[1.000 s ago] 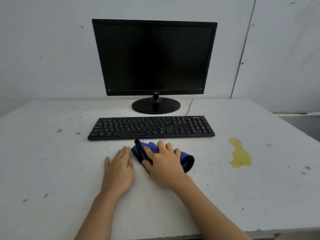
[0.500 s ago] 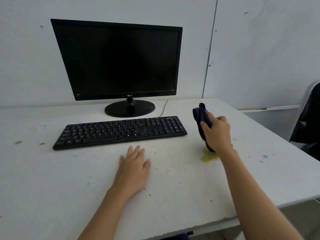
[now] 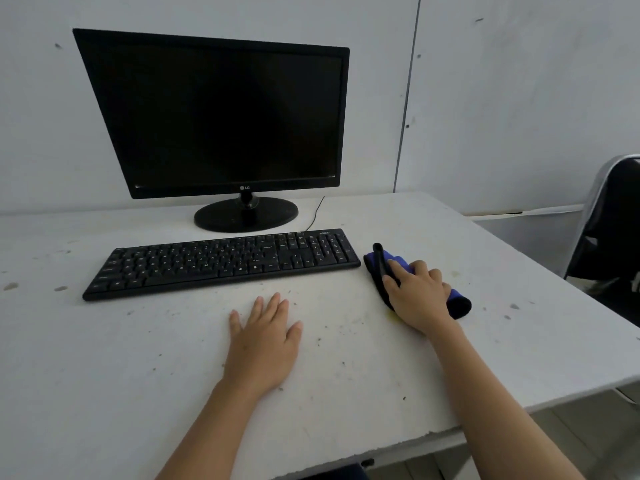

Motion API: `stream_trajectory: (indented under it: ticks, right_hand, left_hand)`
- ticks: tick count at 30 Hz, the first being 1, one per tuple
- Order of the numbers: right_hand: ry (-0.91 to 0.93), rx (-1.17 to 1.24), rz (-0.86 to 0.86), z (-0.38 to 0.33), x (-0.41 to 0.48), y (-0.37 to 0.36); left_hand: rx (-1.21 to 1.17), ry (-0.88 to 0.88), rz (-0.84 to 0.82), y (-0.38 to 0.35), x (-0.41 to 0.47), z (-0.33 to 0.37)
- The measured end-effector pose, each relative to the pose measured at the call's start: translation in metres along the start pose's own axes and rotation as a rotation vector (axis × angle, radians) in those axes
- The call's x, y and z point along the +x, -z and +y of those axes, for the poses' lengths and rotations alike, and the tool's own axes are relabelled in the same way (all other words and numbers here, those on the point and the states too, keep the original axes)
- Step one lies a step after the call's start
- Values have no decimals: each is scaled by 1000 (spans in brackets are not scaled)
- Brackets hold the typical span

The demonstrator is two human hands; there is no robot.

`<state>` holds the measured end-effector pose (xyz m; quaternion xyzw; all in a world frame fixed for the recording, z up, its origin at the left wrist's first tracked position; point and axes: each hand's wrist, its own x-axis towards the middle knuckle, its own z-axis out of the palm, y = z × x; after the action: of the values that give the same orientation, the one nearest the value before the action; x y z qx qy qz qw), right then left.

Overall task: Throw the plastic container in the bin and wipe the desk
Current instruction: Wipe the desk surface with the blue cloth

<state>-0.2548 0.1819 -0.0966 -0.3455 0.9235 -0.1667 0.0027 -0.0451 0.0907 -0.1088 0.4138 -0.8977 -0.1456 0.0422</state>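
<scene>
My right hand (image 3: 417, 294) holds a blue and black cloth (image 3: 457, 301) down on the white desk (image 3: 346, 375), just right of the keyboard, with its fingers curled over the cloth. A sliver of yellow spill (image 3: 393, 316) shows at the cloth's near edge; the cloth covers the remainder. My left hand (image 3: 265, 341) lies flat on the desk in front of the keyboard, fingers spread, holding nothing. No plastic container or bin is in view.
A black keyboard (image 3: 221, 263) lies across the desk's middle, with a dark monitor (image 3: 221, 116) on its round stand behind it. A dark chair (image 3: 613, 230) stands past the desk's right edge. Small dirt specks dot the desk surface.
My right hand carried the cloth from in front of the keyboard to the right, lifted it, and has now set it down on the yellow spill. My left hand stayed flat on the desk.
</scene>
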Motion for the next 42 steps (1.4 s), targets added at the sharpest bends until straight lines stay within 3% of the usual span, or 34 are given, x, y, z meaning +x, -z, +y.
stream_trajectory:
  ticks: [11, 16, 19, 22, 27, 31, 33, 36, 39, 42]
  right_hand:
    - [111, 140, -59, -12, -20, 6]
    - [-183, -2, 71, 21, -13, 12]
    - [-257, 4, 83, 22, -3, 12]
    - [-189, -1, 43, -4, -8, 2]
    - [83, -26, -9, -65, -48, -18]
    - [300, -24, -63, -57, -76, -15]
    - [268, -4, -48, -38, -72, -8]
    - [83, -42, -25, -32, -60, -5]
    - [19, -24, -58, -59, -53, -10]
    - [114, 101, -144, -99, -62, -18]
  left_hand:
    - [-23, 0, 20, 2, 0, 0]
    - [-28, -3, 23, 2, 1, -1]
    - [-15, -3, 21, 1, 2, -1]
    - [-30, 0, 19, 2, 1, -1]
    - [-93, 2, 39, 2, 1, -2]
    - [-148, -1, 52, 4, -1, -7]
    - [-152, -12, 40, 3, -2, -9]
    - [-168, -22, 43, 4, -3, -11]
    - [-336, -25, 115, 4, -3, -11]
    - [-673, -29, 330, 12, -3, -7]
